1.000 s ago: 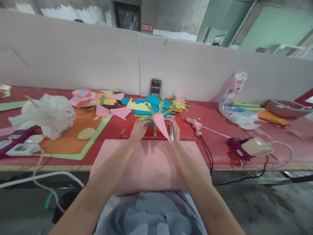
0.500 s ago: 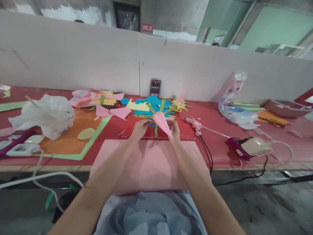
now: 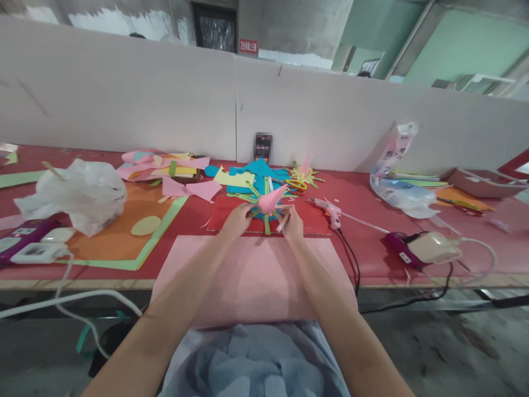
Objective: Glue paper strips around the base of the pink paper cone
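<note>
I have the paper piece at the hub of my dial: a pink cone [image 3: 268,203] with its tip leaning toward 1 to 2 o'clock, a blue base around it and green strips [image 3: 266,225] spreading out, one straight down at 6. The strips carry small dark marks I can't make out. My left hand [image 3: 237,220] is at 8 o'clock, fingertips pinching the paper piece's edge. My right hand [image 3: 293,223], at 4, pinches a short pale stick [image 3: 282,222]; whether it also grips the paper, I can't tell. Under all this lies a red board [image 3: 318,223], with a pink sheet [image 3: 256,281] at 6. At 12, high beyond the white partition [image 3: 165,99], a red sign [image 3: 248,46] has white characters that appear to read 卫生间请上三楼. Lower, also at 12, a dark object [image 3: 263,148] is pixelated past reading. Between 2 and 3, a plastic package [image 3: 397,160] bears print too small to read. A pink glue gun [image 3: 330,212] lies at 3, with no lettering I can make out. Near 9, a charger [image 3: 37,252] by the purple power strip [image 3: 14,246] has a blurred label.
</note>
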`<action>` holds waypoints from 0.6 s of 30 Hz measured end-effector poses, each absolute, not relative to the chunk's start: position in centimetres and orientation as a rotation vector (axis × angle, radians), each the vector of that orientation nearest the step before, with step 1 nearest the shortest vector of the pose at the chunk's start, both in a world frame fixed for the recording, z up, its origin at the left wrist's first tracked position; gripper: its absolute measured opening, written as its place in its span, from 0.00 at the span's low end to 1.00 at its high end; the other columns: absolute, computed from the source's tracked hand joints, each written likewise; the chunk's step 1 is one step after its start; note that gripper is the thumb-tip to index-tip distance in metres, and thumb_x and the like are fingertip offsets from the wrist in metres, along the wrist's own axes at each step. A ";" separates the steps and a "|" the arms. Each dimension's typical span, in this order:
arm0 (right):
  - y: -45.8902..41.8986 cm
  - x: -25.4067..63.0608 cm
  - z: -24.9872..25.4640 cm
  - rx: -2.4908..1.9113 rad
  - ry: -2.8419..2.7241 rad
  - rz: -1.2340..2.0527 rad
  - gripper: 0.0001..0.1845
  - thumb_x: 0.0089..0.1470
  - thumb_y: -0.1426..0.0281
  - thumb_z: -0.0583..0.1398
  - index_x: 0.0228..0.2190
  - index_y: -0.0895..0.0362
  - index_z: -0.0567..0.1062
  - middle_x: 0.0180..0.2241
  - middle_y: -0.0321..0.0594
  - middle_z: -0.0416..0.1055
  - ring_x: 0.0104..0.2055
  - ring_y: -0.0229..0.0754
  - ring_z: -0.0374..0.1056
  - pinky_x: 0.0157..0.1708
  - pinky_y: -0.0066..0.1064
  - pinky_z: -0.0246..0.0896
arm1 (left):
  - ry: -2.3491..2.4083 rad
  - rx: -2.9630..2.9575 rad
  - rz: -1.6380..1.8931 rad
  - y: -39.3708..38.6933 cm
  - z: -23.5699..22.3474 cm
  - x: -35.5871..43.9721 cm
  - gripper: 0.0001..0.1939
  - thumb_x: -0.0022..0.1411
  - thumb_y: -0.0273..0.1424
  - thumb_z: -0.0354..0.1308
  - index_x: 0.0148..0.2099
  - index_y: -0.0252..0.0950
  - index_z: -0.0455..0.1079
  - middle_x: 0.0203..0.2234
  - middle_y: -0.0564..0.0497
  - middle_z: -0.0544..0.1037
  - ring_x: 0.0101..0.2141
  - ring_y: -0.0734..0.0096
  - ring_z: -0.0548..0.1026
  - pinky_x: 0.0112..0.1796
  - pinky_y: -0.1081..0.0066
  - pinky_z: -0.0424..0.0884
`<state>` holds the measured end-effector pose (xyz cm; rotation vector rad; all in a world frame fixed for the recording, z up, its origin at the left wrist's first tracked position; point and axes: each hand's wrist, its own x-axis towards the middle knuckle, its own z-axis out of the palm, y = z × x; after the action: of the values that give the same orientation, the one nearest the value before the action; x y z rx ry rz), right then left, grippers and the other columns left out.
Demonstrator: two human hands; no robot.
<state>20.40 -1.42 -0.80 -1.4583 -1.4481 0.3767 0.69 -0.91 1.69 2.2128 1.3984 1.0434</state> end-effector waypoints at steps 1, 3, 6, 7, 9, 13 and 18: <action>-1.6 20.5 -0.7 -1.466 -1.469 0.362 0.11 0.45 0.64 0.59 0.33 0.54 0.69 0.30 0.37 0.72 0.29 0.40 0.68 0.34 0.33 0.63 | 1.406 2.224 1.037 -0.9 1.6 0.7 0.18 0.60 0.24 0.52 0.52 0.37 0.71 0.43 0.46 0.76 0.43 0.63 0.74 0.45 0.66 0.70; -1.7 20.6 -0.7 -1.457 -1.478 0.334 0.11 0.45 0.64 0.58 0.33 0.54 0.69 0.31 0.37 0.73 0.30 0.41 0.68 0.34 0.33 0.63 | 1.415 2.242 1.031 -0.9 1.5 0.6 0.17 0.61 0.26 0.53 0.51 0.37 0.72 0.43 0.45 0.76 0.43 0.63 0.74 0.46 0.66 0.70; -1.7 20.6 -0.8 -1.424 -1.461 0.308 0.11 0.44 0.64 0.58 0.33 0.54 0.68 0.33 0.38 0.73 0.31 0.41 0.68 0.34 0.33 0.62 | 1.442 2.271 1.024 -0.8 1.4 0.6 0.15 0.61 0.27 0.54 0.49 0.38 0.73 0.44 0.45 0.75 0.44 0.63 0.74 0.47 0.65 0.70; -1.7 20.6 -0.8 -1.414 -1.458 0.301 0.11 0.44 0.64 0.58 0.33 0.54 0.68 0.34 0.38 0.73 0.31 0.41 0.68 0.34 0.32 0.62 | 1.454 2.281 1.018 -0.8 1.3 0.5 0.14 0.61 0.27 0.54 0.48 0.38 0.73 0.44 0.46 0.75 0.44 0.63 0.73 0.47 0.65 0.70; -1.7 20.6 -0.9 -1.396 -1.464 0.288 0.11 0.45 0.63 0.57 0.33 0.54 0.69 0.34 0.37 0.73 0.30 0.40 0.67 0.32 0.31 0.61 | 1.475 2.299 1.007 -0.6 1.1 0.4 0.13 0.60 0.26 0.54 0.47 0.38 0.74 0.43 0.46 0.75 0.45 0.63 0.73 0.48 0.64 0.69; -1.7 20.6 -1.0 -1.388 -1.478 0.271 0.12 0.46 0.62 0.57 0.33 0.54 0.69 0.33 0.37 0.73 0.29 0.39 0.67 0.31 0.29 0.60 | 1.506 2.294 1.017 -0.4 0.9 0.2 0.12 0.59 0.25 0.55 0.44 0.38 0.74 0.41 0.47 0.75 0.44 0.64 0.72 0.48 0.65 0.69; -1.6 20.9 -1.0 -1.387 -1.386 0.249 0.14 0.47 0.60 0.58 0.34 0.55 0.67 0.34 0.39 0.72 0.30 0.39 0.67 0.33 0.31 0.61 | 1.511 2.303 1.031 -0.5 1.1 0.2 0.10 0.59 0.27 0.56 0.42 0.37 0.74 0.37 0.47 0.75 0.41 0.65 0.72 0.45 0.65 0.70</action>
<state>20.85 -1.64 -0.99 -1.3872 -1.3864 0.2486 0.21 -0.47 1.06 2.3035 1.5107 1.0312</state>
